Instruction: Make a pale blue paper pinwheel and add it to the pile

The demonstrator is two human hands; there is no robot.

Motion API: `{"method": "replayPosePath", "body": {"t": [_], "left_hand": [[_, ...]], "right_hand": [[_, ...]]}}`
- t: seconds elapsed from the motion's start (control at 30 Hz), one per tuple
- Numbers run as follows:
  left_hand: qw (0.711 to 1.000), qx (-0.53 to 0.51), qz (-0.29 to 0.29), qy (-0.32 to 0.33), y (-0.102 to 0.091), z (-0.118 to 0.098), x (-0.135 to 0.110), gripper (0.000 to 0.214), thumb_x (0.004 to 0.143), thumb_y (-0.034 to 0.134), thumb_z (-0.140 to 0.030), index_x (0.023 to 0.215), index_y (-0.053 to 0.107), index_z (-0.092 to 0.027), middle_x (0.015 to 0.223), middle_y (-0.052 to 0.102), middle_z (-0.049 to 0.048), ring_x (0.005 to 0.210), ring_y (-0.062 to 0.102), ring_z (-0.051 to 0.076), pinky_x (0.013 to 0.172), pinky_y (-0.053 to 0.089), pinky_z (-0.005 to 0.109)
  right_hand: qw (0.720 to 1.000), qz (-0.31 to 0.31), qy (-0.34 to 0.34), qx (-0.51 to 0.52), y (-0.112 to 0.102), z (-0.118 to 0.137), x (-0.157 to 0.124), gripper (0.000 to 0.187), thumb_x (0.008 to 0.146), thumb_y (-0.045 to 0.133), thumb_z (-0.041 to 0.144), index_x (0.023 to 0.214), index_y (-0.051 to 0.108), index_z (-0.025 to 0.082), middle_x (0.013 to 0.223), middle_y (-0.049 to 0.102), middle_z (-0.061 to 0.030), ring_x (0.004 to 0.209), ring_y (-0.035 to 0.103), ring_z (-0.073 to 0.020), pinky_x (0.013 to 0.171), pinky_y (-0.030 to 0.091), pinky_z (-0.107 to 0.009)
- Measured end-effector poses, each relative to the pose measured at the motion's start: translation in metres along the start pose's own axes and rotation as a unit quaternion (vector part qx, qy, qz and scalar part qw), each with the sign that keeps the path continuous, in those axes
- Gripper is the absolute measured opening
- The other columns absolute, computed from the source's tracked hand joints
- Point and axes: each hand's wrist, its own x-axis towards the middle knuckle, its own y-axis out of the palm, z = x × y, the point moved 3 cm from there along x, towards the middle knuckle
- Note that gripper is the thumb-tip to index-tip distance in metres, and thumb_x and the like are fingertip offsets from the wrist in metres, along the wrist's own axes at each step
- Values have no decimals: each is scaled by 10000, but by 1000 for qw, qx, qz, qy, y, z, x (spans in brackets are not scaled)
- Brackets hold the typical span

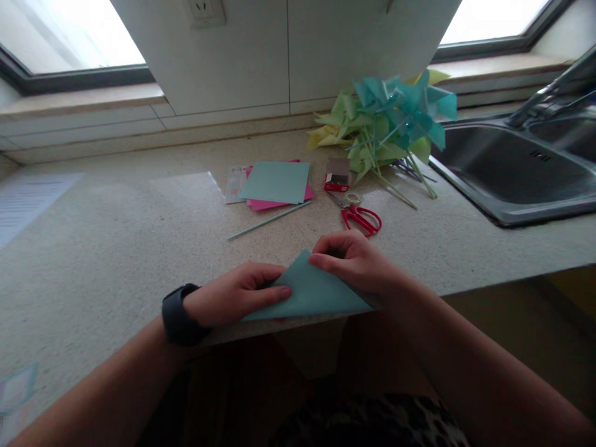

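A light blue sheet of paper [316, 292], folded into a triangle, lies at the counter's front edge with its long fold toward me. My left hand [246, 292], with a dark watch [184, 315] on the wrist, holds the paper's left side, thumb on top and fingers partly hidden. My right hand [347, 257] pinches the paper near its top corner between thumb and forefinger. Just beyond my right hand lie red-handled scissors [361, 218], blades pointing away to the left. A thin pale green stick [270, 220] rests on the counter beyond the paper.
Pale green square sheets [277, 181] top pink sheets [267, 204] at the middle. A small red box [337, 177] and a tape roll [352, 198] sit near the scissors. Several paper pinwheels [405, 108] are piled by the steel sink [503, 167]. A printed sheet [32, 195] lies far left.
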Motion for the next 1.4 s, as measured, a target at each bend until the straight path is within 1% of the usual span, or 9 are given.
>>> {"method": "replayPosePath", "body": {"t": [0.3, 0.43, 0.53, 0.77, 0.97, 1.27, 1.4], "left_hand": [[1000, 8, 4, -10, -1, 0, -1, 348, 977, 540, -488, 991, 660, -162, 866, 574, -1, 765, 487, 143, 706, 425, 266], [1000, -11, 7, -12, 0, 1, 0, 348, 979, 539, -481, 968, 657, -154, 842, 553, -4, 754, 475, 141, 694, 417, 262], [1000, -22, 9, -16, 0, 2, 1, 356, 987, 523, -479, 985, 657, -150, 828, 539, -6, 744, 472, 139, 682, 416, 258], [1000, 7, 9, -8, 0, -1, 0, 343, 1000, 508, -450, 971, 663, -145, 806, 521, -17, 718, 458, 123, 660, 409, 239], [1000, 20, 7, -16, 0, -1, -1, 341, 1004, 501, -445, 942, 653, -146, 781, 499, -25, 702, 443, 115, 640, 395, 229], [999, -8, 16, -28, 1, -1, 0, 370, 1000, 499, -463, 967, 671, -137, 771, 505, -20, 695, 445, 120, 634, 396, 233], [999, -14, 18, -26, 2, -1, 0, 347, 1000, 505, -448, 975, 674, -146, 781, 511, -19, 693, 436, 118, 639, 394, 232]], "right_hand": [[1000, -5, -11, -3, -1, 0, -1, 246, 883, 674, 370, 772, 677, 151, 679, 562, 15, 609, 482, -107, 531, 368, -226], [1000, -10, -16, -4, -1, 0, 0, 232, 883, 669, 350, 769, 673, 148, 675, 559, 16, 609, 479, -105, 536, 372, -224], [1000, -11, -16, -4, -1, 0, 1, 235, 881, 670, 355, 769, 673, 148, 673, 559, 18, 604, 478, -103, 527, 368, -220], [1000, -11, -18, -13, -1, 2, -1, 245, 886, 666, 357, 754, 662, 151, 670, 548, 22, 596, 469, -97, 513, 357, -212], [1000, -9, -17, 6, 1, 0, 0, 248, 885, 677, 368, 762, 662, 152, 666, 546, 24, 593, 470, -96, 514, 361, -211], [999, -10, -32, 10, 1, 2, -3, 221, 898, 667, 335, 768, 655, 157, 675, 547, 27, 607, 474, -97, 530, 370, -211], [999, -3, -35, 14, 1, 1, -3, 219, 907, 663, 336, 776, 655, 160, 684, 545, 27, 617, 472, -98, 539, 375, -212]]}}
